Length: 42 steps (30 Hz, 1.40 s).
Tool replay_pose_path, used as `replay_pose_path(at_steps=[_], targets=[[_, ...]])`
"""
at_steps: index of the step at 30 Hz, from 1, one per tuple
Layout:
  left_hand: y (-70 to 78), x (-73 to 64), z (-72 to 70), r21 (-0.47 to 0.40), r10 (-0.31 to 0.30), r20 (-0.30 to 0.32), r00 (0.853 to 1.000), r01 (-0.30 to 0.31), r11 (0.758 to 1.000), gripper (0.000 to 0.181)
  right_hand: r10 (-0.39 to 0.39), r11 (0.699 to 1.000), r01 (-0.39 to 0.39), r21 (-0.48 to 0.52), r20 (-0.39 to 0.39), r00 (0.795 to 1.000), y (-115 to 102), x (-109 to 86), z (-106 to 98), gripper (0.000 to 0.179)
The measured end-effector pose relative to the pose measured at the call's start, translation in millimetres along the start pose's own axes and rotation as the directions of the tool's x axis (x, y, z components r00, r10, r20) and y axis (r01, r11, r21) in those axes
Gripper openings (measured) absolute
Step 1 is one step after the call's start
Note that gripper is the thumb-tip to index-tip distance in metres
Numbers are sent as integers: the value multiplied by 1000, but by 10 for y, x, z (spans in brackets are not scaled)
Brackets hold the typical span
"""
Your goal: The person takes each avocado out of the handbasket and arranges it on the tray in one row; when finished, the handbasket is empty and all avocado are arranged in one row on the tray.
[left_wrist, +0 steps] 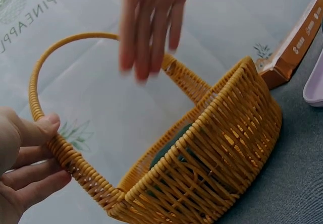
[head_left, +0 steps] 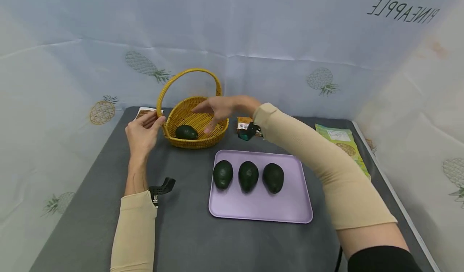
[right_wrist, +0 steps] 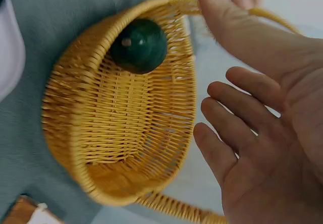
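A yellow wicker basket (head_left: 195, 143) with an arched handle stands at the back of the table, and one dark green avocado (head_left: 186, 132) lies inside it on the left. My left hand (head_left: 142, 133) pinches the left side of the basket's handle (left_wrist: 63, 153) between thumb and fingers. Over the basket's opening hovers my right hand (head_left: 221, 108), its fingers spread and nothing in them. In the right wrist view the right hand (right_wrist: 257, 128) is apart from the avocado (right_wrist: 139, 46). Three more avocados (head_left: 248, 176) sit in a row on a lilac tray (head_left: 261, 212).
Behind my right wrist lies a small orange-brown box (head_left: 243, 123). A green and yellow packet (head_left: 342, 141) rests along the table's right side. A white and brown packet (head_left: 145, 112) is partly hidden behind my left hand. Printed cloth hangs behind the grey table (head_left: 188, 240).
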<state>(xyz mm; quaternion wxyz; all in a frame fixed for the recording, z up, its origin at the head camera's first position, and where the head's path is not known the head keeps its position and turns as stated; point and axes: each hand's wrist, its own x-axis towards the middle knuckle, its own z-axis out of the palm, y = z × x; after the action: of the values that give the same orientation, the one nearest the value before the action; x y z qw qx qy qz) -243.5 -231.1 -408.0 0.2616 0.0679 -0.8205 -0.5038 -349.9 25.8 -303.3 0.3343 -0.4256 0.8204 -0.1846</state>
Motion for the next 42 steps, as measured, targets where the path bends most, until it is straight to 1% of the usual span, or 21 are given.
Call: replay_pose_path(at_steps=[4, 8, 12, 14, 15, 18, 20, 22, 27, 30, 34, 36, 38, 40, 42], targets=[[2, 2, 26, 14, 16, 11, 1000, -16, 1000, 51, 27, 994, -21, -104, 53, 998, -48, 406, -24, 90], [-3, 13, 24, 11, 30, 20, 999, -30, 999, 50, 70, 984, -52, -172, 100, 993, -89, 680, -4, 90], [-28, 22, -25, 5, 31, 8, 1000, -31, 1000, 49, 124, 961, -85, -262, 138, 983, -139, 891, 30, 93], [-27, 12, -30, 5, 26, 4, 1000, -26, 1000, 48, 143, 950, -90, -301, 158, 977, -139, 943, 55, 95], [-30, 7, -36, 6, 27, 1, 1000, -27, 1000, 49, 141, 944, -80, -319, 170, 975, -137, 972, 73, 96], [-35, -3, -47, 10, 38, -4, 999, -38, 999, 50, 156, 936, -81, -342, 198, 968, -134, 1024, 127, 100], [-35, 0, -45, 11, 49, -5, 999, -49, 999, 50, 165, 931, -85, -355, 201, 966, -130, 1040, 156, 101], [-30, 4, -34, 4, 54, -2, 999, -54, 999, 50, 183, 930, -106, -351, 196, 963, -123, 1040, 179, 102], [-25, 12, -16, -10, 55, -2, 999, -55, 998, 48, 163, 939, -98, -331, 177, 971, -59, 1055, 223, 95], [-28, 12, -4, -11, 49, -3, 999, -49, 999, 49, 140, 946, -93, -311, 132, 981, 7, 1038, 252, 91], [-33, -5, -3, -9, 22, 3, 1000, -22, 1000, 51, 152, 954, -136, -268, 42, 987, 72, 976, 283, 91], [-30, -17, -2, -4, 7, 8, 1000, -7, 1000, 51, 160, 952, -155, -263, -1, 987, 98, 911, 278, 92], [-23, -24, -5, -2, -4, 12, 1000, 4, 1000, 51, 158, 950, -164, -267, -43, 986, 116, 800, 244, 94], [-11, -24, -12, 0, -9, 14, 1000, 9, 1000, 51, 152, 950, -169, -261, -85, 985, 133, 643, 181, 94], [2, -16, -23, -5, -8, 14, 1000, 8, 1000, 50, 142, 957, -168, -235, -123, 982, 155, 435, 96, 94]])
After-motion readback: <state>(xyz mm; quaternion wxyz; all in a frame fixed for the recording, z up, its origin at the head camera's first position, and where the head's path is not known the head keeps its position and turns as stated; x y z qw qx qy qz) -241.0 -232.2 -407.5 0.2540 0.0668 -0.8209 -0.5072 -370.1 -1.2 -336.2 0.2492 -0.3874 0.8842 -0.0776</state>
